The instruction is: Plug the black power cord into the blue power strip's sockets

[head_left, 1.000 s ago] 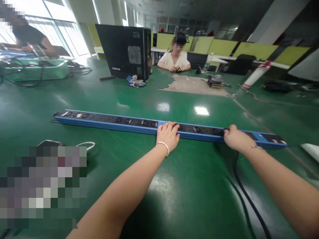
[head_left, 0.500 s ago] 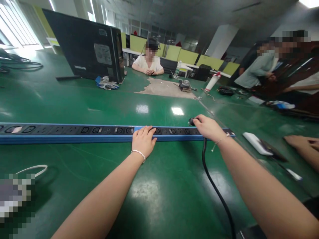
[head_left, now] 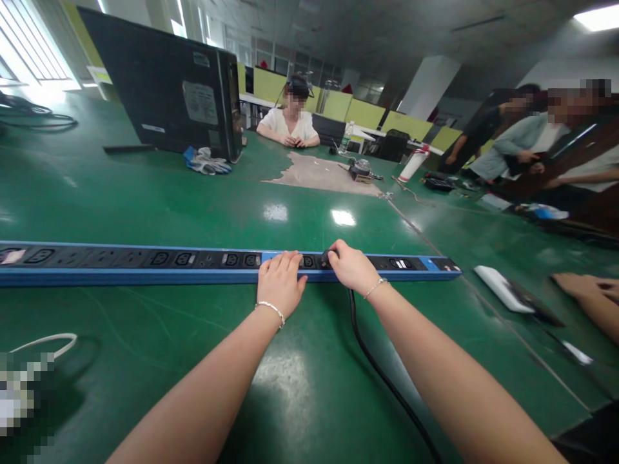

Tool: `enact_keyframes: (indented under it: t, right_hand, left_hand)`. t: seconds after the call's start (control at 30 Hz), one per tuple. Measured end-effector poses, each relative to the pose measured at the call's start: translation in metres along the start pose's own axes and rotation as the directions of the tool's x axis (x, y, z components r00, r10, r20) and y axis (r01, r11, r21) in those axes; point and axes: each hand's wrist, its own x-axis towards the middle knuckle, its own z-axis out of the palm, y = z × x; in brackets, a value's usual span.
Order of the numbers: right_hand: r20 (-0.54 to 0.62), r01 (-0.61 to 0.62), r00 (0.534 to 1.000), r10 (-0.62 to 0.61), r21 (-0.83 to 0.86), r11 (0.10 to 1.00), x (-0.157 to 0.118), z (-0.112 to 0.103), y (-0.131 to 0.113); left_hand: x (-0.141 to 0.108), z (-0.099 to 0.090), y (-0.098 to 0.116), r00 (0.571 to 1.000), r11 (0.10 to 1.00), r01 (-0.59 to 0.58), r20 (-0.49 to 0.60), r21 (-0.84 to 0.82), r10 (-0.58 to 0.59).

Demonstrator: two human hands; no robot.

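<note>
Brought the black plug [head_left: 325,260] left and down in the last half-second, now pinched in the right hand [head_left: 354,267] just beside the left hand [head_left: 280,283], laid flat on the blue power strip [head_left: 217,275] stretched left-to-right across the green counter [head_left: 174,209], right beneath the plug.

**Workroom within an open-plan office**

Back of room is office: yellow-green cubicle partitions [head_left: 366,113], white desks [head_left: 363,133], a black chair [head_left: 394,145]. Thick pale pillar [head_left: 432,84]; bright ceiling light [head_left: 598,18] at upper right; tall window [head_left: 36,46], far left, letting daylight in.

Foreground reads more like a workshop. Broad green table [head_left: 193,209], glossy, scratched, with a ragged beige patch [head_left: 322,176] towards its far side. On it: black computer case [head_left: 159,84], blue-and-white work gloves [head_left: 207,162], looped cables [head_left: 36,116], long blue socket strip [head_left: 217,260]. Shared space: one person [head_left: 290,126] seated opposite, others [head_left: 515,147] standing at right.
</note>
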Motion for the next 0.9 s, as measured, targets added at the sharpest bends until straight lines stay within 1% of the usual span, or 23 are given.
enact_keyframes:
  t: [0.17, 0.37, 0.47, 0.6, 0.77, 0.9]
  right_hand:
    - [-0.022, -0.076, 0.997, 0.074, -0.115, 0.990, -0.007, -0.002, -0.013]
    - [-0.003, -0.105, 0.994, 0.105, -0.139, 0.985, -0.009, -0.003, -0.017]
    - [0.018, -0.095, 0.995, 0.099, -0.167, 0.981, -0.007, -0.002, -0.020]
    - [0.046, -0.049, 0.997, 0.060, -0.199, 0.979, -0.005, 0.002, -0.025]
    - [0.018, -0.042, 0.999, 0.047, -0.216, 0.976, -0.009, 0.012, -0.027]
    - [0.009, -0.038, 0.999, 0.041, -0.208, 0.977, -0.008, 0.014, -0.026]
  left_hand:
    - [0.000, -0.001, 0.000, 1.000, 1.000, 0.002, 0.005, 0.000, -0.002]
    - [0.000, -0.001, 0.001, 1.000, 1.000, 0.011, 0.017, -0.009, -0.011]
    - [0.000, -0.002, 0.001, 1.000, 1.000, 0.016, 0.025, -0.011, -0.016]
    - [0.000, -0.003, 0.001, 1.000, 1.000, 0.009, 0.028, -0.009, -0.009]
    - [0.000, -0.003, 0.002, 0.999, 1.000, 0.014, 0.034, -0.001, -0.014]
    - [0.000, -0.003, 0.003, 0.999, 1.000, 0.008, 0.035, 0.006, -0.008]
